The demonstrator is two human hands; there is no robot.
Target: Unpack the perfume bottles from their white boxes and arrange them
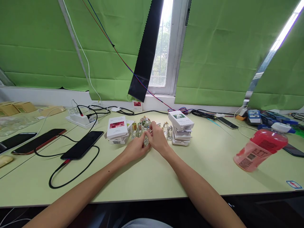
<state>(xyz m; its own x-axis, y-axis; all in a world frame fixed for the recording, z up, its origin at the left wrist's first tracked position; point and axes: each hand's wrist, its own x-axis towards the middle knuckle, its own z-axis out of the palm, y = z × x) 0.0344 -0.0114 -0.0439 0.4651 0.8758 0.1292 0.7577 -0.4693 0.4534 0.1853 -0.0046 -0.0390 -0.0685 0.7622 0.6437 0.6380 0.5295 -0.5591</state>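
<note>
My left hand point(136, 147) and my right hand point(157, 138) meet at the middle of the table, their fingers closed around a small clear glass perfume bottle point(146, 140). The fingers cover much of it, including its top. Just left of and behind my hands stand small glass bottles, one with a gold cap point(134, 126) and one with a silver cap point(139, 126). A rounder glass bottle point(145, 120) shows behind the fingers. To the right of my right hand, two more clear bottles stand upright, a taller one point(165, 128) and a shorter one point(169, 133).
White boxes with a red picture point(117, 127) are stacked at left; another white box stack point(181, 133) stands at right. A phone point(82, 145) with a looped cable lies left, near a power strip point(82, 119). A pink drink bottle point(261, 147) tilts at far right.
</note>
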